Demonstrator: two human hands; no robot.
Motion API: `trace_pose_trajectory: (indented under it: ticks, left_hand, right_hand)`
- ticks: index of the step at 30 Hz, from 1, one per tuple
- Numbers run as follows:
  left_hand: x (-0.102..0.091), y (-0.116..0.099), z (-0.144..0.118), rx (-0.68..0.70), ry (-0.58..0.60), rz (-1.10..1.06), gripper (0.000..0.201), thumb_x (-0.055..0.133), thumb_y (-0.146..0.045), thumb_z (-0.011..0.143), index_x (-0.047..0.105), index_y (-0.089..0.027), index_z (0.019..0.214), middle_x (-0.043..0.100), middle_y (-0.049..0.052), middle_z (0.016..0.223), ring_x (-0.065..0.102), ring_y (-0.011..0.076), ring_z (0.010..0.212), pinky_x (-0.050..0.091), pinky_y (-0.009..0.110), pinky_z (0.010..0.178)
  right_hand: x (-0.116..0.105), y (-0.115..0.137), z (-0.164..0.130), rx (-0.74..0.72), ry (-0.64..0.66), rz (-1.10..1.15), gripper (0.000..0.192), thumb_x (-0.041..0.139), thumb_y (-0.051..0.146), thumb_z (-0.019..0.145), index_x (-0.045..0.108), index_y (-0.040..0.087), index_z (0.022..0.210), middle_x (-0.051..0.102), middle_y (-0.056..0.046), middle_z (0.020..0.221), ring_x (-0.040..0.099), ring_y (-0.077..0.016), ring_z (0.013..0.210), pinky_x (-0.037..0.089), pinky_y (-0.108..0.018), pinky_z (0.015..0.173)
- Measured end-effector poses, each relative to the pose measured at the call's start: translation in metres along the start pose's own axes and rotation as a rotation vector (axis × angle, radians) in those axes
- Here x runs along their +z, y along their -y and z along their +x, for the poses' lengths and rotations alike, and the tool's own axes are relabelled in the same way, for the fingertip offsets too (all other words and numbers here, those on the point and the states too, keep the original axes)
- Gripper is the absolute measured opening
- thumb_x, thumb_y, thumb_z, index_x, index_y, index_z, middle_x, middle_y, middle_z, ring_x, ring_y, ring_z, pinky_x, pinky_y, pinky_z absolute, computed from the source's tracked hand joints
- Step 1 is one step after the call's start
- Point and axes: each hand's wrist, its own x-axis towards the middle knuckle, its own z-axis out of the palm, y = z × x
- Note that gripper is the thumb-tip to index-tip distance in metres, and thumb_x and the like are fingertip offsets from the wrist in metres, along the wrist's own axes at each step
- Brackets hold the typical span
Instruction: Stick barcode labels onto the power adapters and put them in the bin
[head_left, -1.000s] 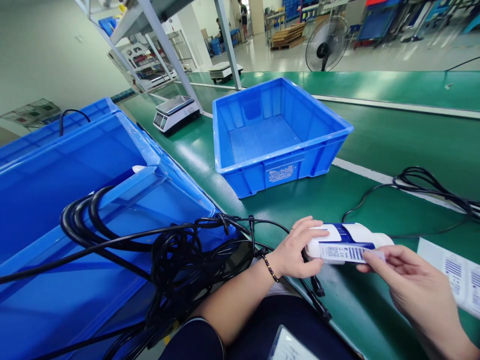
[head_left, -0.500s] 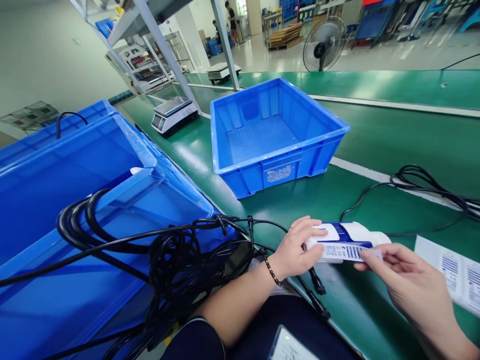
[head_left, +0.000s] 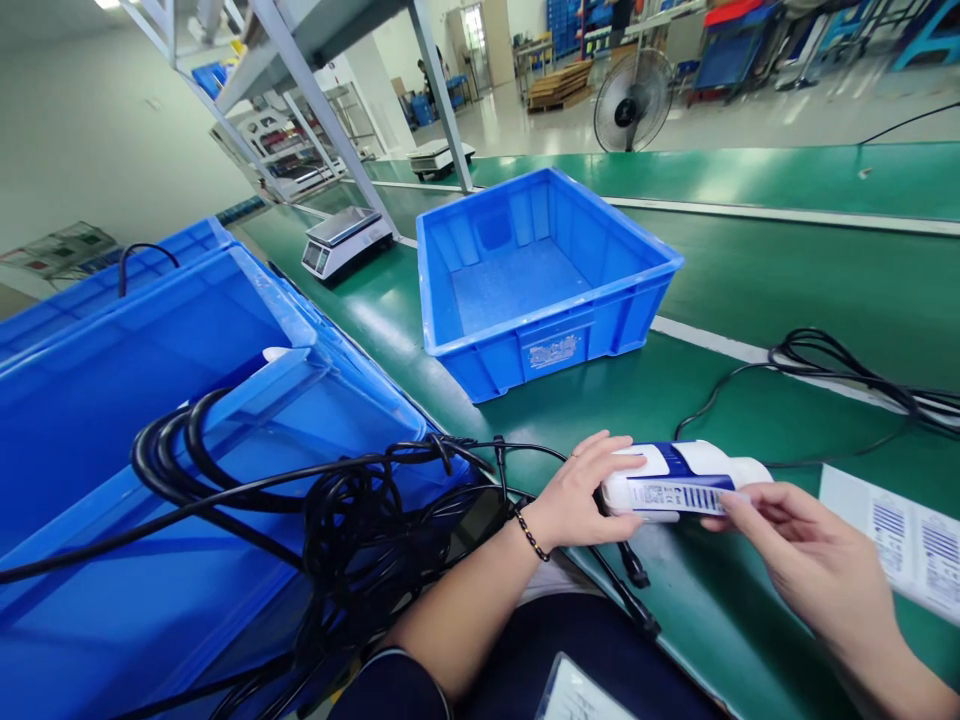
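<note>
My left hand [head_left: 581,495] is closed around the left end of a white-and-blue plastic device [head_left: 675,460], which rests low over the green worktop. Along the device's near side lies a narrow printed label [head_left: 679,497] with a code square and dark bars. Between thumb and fingers, my right hand [head_left: 810,545] pinches the label's right end. Whether the whole label touches the casing, I cannot tell. To the right of my right hand, a white sheet of similar labels [head_left: 896,540] lies on the worktop.
Ahead stands a blue crate [head_left: 551,340]. Large blue bins [head_left: 225,310] fill the left side, with a tangle of black cables [head_left: 352,530] over their edge. A coiled black cable [head_left: 832,355] lies at right. Behind are a scale [head_left: 349,240] and a fan [head_left: 634,100].
My left thumb has slid down off the label's left end onto the device's lower edge. The right hand keeps its pinch on the label. The view has shifted slightly.
</note>
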Motion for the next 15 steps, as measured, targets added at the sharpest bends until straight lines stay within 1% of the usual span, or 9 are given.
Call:
trace_pose_trajectory:
  ticks: [2, 5, 7, 9, 11, 15]
  left_hand:
    - [0.000, 0.001, -0.001, 0.024, -0.004, 0.006, 0.060, 0.067, -0.031, 0.065, 0.048, -0.021, 0.120, 0.055, 0.011, 0.126, 0.048, 0.0238, 0.123, 0.028, 0.048, 0.112]
    - [0.001, 0.002, -0.002, 0.030, -0.003, 0.009, 0.059, 0.067, -0.031, 0.064, 0.048, -0.023, 0.120, 0.057, 0.009, 0.123, 0.050, 0.0235, 0.121, 0.029, 0.048, 0.111]
    - [0.002, 0.002, -0.002, 0.015, -0.005, 0.009, 0.059, 0.068, -0.032, 0.064, 0.049, -0.023, 0.119, 0.056, 0.010, 0.124, 0.049, 0.0237, 0.121, 0.031, 0.048, 0.110]
    - [0.002, 0.002, -0.002, 0.015, -0.015, 0.002, 0.059, 0.068, -0.031, 0.063, 0.050, -0.022, 0.119, 0.055, 0.011, 0.126, 0.049, 0.0244, 0.122, 0.032, 0.047, 0.109]
    - [0.002, 0.001, -0.002, 0.030, -0.023, -0.008, 0.059, 0.068, -0.030, 0.063, 0.050, -0.022, 0.119, 0.055, 0.011, 0.125, 0.048, 0.0249, 0.122, 0.033, 0.047, 0.108]
    - [0.002, 0.000, -0.003, 0.008, -0.018, -0.014, 0.060, 0.069, -0.028, 0.063, 0.050, -0.023, 0.120, 0.054, 0.010, 0.126, 0.045, 0.0264, 0.125, 0.035, 0.049, 0.107]
  right_hand:
    - [-0.001, -0.002, -0.002, -0.143, -0.054, -0.182, 0.032, 0.056, 0.052, 0.076, 0.061, 0.020, 0.077, 0.067, -0.002, 0.060, 0.063, -0.0156, 0.052, 0.047, -0.021, 0.048]
    - [-0.001, -0.003, -0.003, -0.405, -0.201, -0.466, 0.034, 0.048, 0.050, 0.082, 0.060, 0.019, 0.075, 0.062, -0.001, 0.055, 0.053, -0.0120, 0.038, 0.037, -0.023, 0.037]
    - [0.000, -0.003, -0.003, -0.512, -0.232, -0.521, 0.031, 0.045, 0.045, 0.086, 0.058, 0.019, 0.074, 0.060, -0.002, 0.059, 0.051, -0.0116, 0.042, 0.037, -0.024, 0.041]
    - [0.001, -0.003, 0.000, -0.556, -0.204, -0.470, 0.025, 0.045, 0.039, 0.088, 0.054, 0.019, 0.074, 0.059, -0.003, 0.069, 0.055, -0.0136, 0.056, 0.041, -0.025, 0.052]
    - [0.002, -0.003, 0.003, -0.558, -0.174, -0.391, 0.022, 0.047, 0.035, 0.088, 0.050, 0.020, 0.072, 0.057, -0.004, 0.076, 0.055, -0.0150, 0.066, 0.043, -0.027, 0.060]
    - [0.002, -0.003, 0.008, -0.497, -0.122, -0.306, 0.019, 0.049, 0.033, 0.087, 0.051, 0.021, 0.072, 0.054, -0.002, 0.078, 0.053, -0.0145, 0.068, 0.042, -0.026, 0.060]
